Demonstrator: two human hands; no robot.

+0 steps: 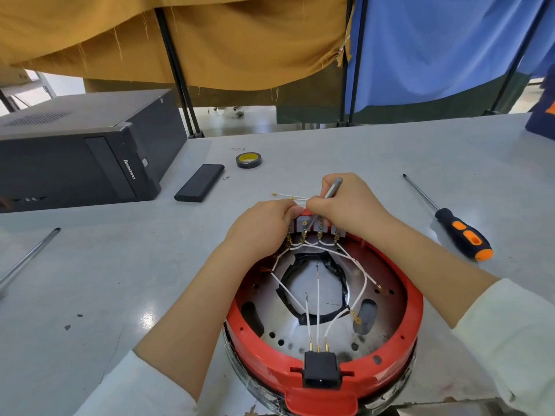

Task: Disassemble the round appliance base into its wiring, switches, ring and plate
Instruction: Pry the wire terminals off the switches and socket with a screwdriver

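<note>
With left hand (264, 226) pinching switches (315, 228) at far rim of round base (324, 373) on desk (90, 280), right hand (348, 205) gripping metal tool (332, 189): judged liable to slip and tear white wiring (318, 295).

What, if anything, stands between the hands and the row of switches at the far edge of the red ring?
Nothing visible. The left hand already grips the switches at the far edge, and the right hand has its thin metal tool on them. White wires trail off their near side.
</note>
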